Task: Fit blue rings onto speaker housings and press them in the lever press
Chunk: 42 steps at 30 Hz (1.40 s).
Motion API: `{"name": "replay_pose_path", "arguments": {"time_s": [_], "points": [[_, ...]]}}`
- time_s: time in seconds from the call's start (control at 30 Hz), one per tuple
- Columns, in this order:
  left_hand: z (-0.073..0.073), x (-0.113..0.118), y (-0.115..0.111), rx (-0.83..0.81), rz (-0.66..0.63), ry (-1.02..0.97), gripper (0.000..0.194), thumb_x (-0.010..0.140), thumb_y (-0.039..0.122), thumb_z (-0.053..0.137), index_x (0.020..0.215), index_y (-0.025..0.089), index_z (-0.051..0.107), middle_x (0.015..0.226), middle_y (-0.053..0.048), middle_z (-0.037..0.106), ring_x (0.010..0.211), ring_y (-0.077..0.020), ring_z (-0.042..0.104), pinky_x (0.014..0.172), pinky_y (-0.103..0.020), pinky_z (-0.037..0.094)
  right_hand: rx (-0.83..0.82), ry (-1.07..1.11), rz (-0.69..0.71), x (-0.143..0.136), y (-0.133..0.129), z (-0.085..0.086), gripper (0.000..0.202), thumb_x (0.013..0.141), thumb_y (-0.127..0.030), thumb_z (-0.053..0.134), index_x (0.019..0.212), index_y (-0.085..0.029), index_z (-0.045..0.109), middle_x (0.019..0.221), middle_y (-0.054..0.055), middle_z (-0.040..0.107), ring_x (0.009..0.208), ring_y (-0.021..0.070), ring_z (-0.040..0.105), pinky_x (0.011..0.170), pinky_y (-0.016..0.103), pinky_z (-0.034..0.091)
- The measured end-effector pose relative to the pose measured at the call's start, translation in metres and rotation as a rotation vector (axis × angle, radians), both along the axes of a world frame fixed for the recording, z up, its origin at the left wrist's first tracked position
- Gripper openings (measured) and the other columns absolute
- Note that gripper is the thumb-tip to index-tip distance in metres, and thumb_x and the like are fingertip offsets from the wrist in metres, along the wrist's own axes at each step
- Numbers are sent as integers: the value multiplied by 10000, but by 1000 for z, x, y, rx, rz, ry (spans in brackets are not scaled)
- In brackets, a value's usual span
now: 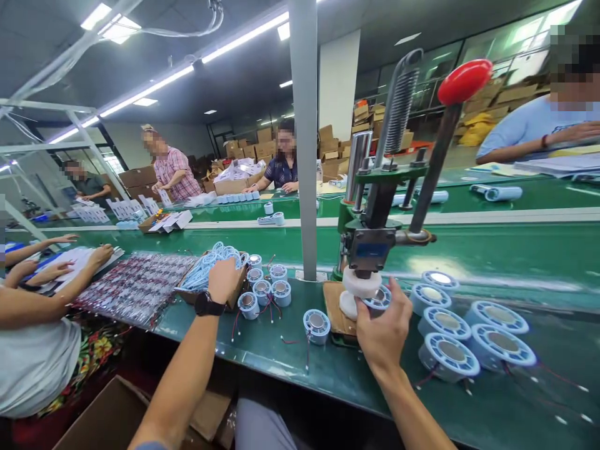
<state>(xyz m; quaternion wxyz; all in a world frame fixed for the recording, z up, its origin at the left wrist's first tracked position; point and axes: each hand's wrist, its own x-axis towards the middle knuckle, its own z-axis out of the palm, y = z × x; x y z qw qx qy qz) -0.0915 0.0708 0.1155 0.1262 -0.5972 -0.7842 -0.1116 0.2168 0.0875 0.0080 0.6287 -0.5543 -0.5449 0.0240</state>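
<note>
My left hand (pixel 224 280) is over a cardboard box (pixel 234 299) of light blue rings (pixel 206 270); its fingers are hidden behind the back of the hand, so its grip does not show. At the hand press (pixel 375 244), my right hand (pixel 387 325) holds a light blue round housing (pixel 379 299) with thumb and fingers. The housing is beside the press's white upper pad (pixel 362 283). A white lower pad (pixel 347 305) sits on the brown base board (pixel 334 300), partly hidden by my thumb. The red-knobbed lever (pixel 464 81) stands raised.
One housing with wires (pixel 317 326) stands left of the press. Several more housings (pixel 449 355) stand at the right, and smaller-looking ones (pixel 261 290) beside the box. Wired parts (pixel 135 281) cover the left. A grey post (pixel 304 137) rises centrally. A co-worker's arm (pixel 60 300) reaches in at left.
</note>
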Motion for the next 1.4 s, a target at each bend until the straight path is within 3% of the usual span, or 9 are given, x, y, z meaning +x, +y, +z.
{"name": "replay_pose_path", "arguments": {"time_s": [0.17, 0.27, 0.37, 0.53, 0.7, 0.87, 1.07, 1.23, 1.4], "points": [[-5, -15, 4, 53, 1, -81, 248, 864, 83, 512, 1050, 72, 675, 904, -148, 716, 901, -258, 670, 844, -371, 501, 1, -503, -174, 30, -39, -5, 460, 973, -394, 424, 1269, -111, 633, 1201, 233, 536, 1130, 360, 534, 994, 611, 388], [-1, -1, -12, 168, -20, -146, 353, 919, 132, 430, 1217, 72, 609, 1092, -162, 693, 1018, -246, 642, 937, -384, 476, -42, -697, -237, 54, -56, -14, 408, 990, -331, 399, 1229, -140, 669, 1242, 215, 555, 1103, 341, 569, 1052, 673, 300], [-11, 26, -44, 133, -129, -271, 318, 908, 185, 483, 1180, 152, 644, 948, -61, 720, 836, -177, 669, 821, -293, 519, -82, -792, -245, 75, -58, -20, 406, 1005, -308, 368, 1236, -169, 671, 1279, 197, 565, 1214, 358, 534, 1082, 690, 243], [-71, 73, -88, -155, -347, -460, 314, 839, 100, 526, 1090, 193, 690, 877, -36, 720, 789, -182, 668, 770, -302, 537, -158, -845, -207, 83, -59, -16, 391, 995, -232, 366, 1244, -160, 658, 1407, 206, 483, 1359, 402, 410, 1073, 733, 201], [-118, 82, -98, 34, -414, -412, 303, 929, 153, 454, 1150, 197, 656, 1139, -102, 653, 1099, -239, 590, 970, -411, 501, -36, -628, 147, 21, -68, -13, 373, 969, -210, 407, 1273, -173, 621, 1372, 174, 496, 1311, 304, 471, 1057, 539, 439], [-116, 80, -103, -54, -552, -425, 507, 864, 183, 591, 1366, 219, 530, 1363, -96, 579, 1238, -270, 490, 1046, -475, 439, -63, -566, 493, -46, -62, -28, 387, 946, -256, 483, 1304, -176, 606, 1439, 173, 446, 1369, 343, 401, 1058, 565, 453], [-116, 87, -102, -129, -492, -400, 718, 821, 256, 683, 1480, 251, 396, 1399, -112, 546, 1254, -290, 469, 1045, -499, 412, -120, -402, 700, -27, -72, -32, 219, 921, -214, 531, 1073, -231, 688, 1332, 91, 579, 1262, 260, 528, 1044, 507, 493], [-118, 83, -102, -134, -548, -381, 675, 806, 293, 714, 1433, 261, 467, 1421, -95, 546, 1280, -307, 456, 1069, -511, 393, -208, -241, 634, -11, -90, -36, 406, 884, -223, 575, 1289, -197, 560, 1342, 117, 572, 1229, 224, 584, 1015, 380, 534], [-112, 100, -101, 91, -467, -668, 622, 847, 307, 662, 1424, 230, 444, 1226, -91, 668, 1080, -244, 624, 955, -406, 513, -274, -203, 608, -16, -94, -41, 504, 848, -228, 604, 1343, -180, 522, 1278, 109, 626, 1152, 222, 640, 985, 339, 552]]}}
